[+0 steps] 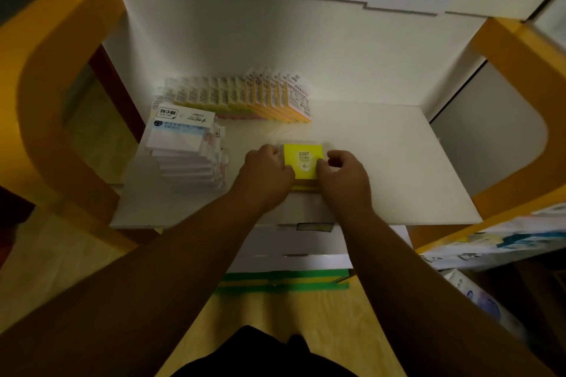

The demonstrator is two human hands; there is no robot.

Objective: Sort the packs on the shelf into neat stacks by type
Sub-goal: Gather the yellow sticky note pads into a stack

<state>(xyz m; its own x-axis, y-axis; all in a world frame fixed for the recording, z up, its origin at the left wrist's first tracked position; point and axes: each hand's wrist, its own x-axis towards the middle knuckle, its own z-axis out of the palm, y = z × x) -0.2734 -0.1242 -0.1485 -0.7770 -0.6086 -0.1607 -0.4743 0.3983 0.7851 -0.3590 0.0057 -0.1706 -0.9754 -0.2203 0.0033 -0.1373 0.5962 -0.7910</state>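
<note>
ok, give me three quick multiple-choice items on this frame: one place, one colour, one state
1. The white stack lies: A) right of the 2207 pack B) left of it C) on the floor.
2. The 2207 pack is: A) yellow B) blue C) red.
3. The left hand and right hand: A) hang idle B) rest on the white stack C) both hold the 2207 pack.

1 B, it sits at the shelf's left side. 2 A, its face is yellow. 3 C, each hand grips one side of it.
</note>
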